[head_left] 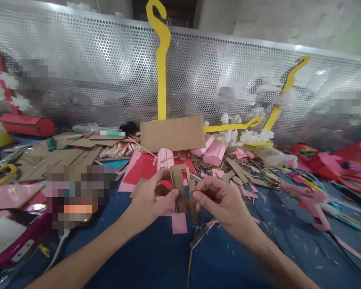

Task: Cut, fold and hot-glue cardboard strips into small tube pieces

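Note:
My left hand (pixel 156 190) grips a small cardboard frame (pixel 180 196) by its left side, thumb on the front. Between the thumb and fingers of my right hand (pixel 218 196) is a narrow cardboard strip (pixel 193 204), held upright beside the frame's right side. Whether the strip touches the frame I cannot tell. Below them a pink paper square (pixel 179 223) lies on the blue table, near a thin metal blade-like tool (pixel 200 237). Just behind my hands are red and pink paper sheets (pixel 144 166) and a rounded pink paper piece (pixel 165 158).
A cardboard box (pixel 173 134) with a tall yellow hook-shaped piece (pixel 161 76) stands at the back. A pink glue gun (pixel 314 200) lies right, its cord trailing forward. Cardboard pieces (pixel 60 162) and a purple power strip (pixel 18 241) are left. Perforated metal (pixel 192 72) forms the back barrier.

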`<state>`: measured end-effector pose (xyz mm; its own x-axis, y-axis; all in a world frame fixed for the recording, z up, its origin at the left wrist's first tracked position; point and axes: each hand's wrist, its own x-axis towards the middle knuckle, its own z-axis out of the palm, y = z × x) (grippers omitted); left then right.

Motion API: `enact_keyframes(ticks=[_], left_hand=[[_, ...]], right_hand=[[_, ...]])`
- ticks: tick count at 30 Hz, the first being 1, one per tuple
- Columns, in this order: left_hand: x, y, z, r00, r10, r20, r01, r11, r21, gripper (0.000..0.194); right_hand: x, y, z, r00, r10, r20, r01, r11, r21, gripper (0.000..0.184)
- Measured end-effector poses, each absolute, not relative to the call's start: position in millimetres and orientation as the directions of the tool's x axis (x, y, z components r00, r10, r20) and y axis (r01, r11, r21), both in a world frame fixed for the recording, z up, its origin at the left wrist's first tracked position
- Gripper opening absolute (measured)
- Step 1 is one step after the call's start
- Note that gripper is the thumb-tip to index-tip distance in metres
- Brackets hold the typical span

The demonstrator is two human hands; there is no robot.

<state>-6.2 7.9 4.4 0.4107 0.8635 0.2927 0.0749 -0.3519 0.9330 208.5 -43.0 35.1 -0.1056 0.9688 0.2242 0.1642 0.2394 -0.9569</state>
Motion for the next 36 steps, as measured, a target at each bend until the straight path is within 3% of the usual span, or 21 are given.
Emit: enact_keyframes(ticks=[6,36], left_hand=[[-3.6,0.8,9.0,0.437,0.856,0.276,0.11,-0.355,0.928,0.035],[0.0,-11.8,11.4,0.42,0.856,0.301,0.132,-0.385,0.913,0.039]], right_hand=[[210.7,-38.8,33.7,-0.031,0.967,0.254,0.173,0.256,-0.951,0.017],[210.3,-40.5,32.3,-0.039,0.962,0.271,0.24,0.272,-0.932,0.016]])
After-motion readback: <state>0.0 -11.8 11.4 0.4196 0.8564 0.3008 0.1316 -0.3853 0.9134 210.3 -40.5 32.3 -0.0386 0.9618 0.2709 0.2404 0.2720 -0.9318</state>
